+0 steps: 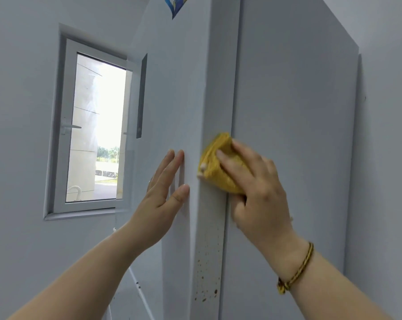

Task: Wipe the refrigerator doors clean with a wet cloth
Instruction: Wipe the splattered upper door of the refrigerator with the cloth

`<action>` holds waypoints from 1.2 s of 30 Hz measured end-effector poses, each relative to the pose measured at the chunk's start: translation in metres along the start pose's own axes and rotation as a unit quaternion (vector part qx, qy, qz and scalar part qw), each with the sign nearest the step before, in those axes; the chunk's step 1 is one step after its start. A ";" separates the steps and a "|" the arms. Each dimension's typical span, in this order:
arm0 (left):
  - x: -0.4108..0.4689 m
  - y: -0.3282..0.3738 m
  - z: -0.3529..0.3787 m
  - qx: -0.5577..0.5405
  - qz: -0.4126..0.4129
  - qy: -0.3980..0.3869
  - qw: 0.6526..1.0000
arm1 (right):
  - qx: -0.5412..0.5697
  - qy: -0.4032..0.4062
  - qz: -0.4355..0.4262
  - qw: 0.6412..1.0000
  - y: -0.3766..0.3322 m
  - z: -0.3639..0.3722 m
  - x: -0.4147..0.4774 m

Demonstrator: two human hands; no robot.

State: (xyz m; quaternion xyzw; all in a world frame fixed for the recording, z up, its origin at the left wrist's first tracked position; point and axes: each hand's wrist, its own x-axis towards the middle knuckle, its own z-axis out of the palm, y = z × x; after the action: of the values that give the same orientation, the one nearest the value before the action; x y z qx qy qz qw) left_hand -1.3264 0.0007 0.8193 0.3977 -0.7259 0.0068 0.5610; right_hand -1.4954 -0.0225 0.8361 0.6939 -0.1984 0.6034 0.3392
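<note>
The white refrigerator fills the middle of the head view, seen from its corner: the door front (172, 100) faces left and the door's narrow side edge (215, 107) faces me. My right hand (255, 185) grips a bunched yellow cloth (218, 167) and presses it against that side edge. My left hand (163, 197) lies flat on the door front, fingers straight. Brown specks (207, 278) dot the side edge below the cloth.
The fridge's side panel (299, 135) stretches to the right, close to the wall (387, 158). A window (91, 128) is set in the left wall. A dark handle recess (141, 95) and a blue sticker (175, 5) mark the door front.
</note>
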 end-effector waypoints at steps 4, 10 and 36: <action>-0.001 0.003 -0.002 0.003 0.000 0.011 1.000 | -0.001 0.013 0.047 0.999 -0.006 0.005 0.005; -0.039 -0.014 0.000 0.047 -0.046 0.018 0.998 | 0.019 -0.012 0.040 0.999 -0.034 0.005 -0.093; -0.097 -0.036 0.030 -0.016 -0.130 -0.016 0.991 | 0.040 0.003 0.060 0.997 -0.035 0.015 -0.104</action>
State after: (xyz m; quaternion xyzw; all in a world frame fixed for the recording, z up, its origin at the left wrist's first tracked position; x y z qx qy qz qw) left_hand -1.3239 0.0176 0.7129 0.4798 -0.6768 -0.0839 0.5520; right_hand -1.4809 -0.0229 0.7265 0.6921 -0.2147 0.6320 0.2748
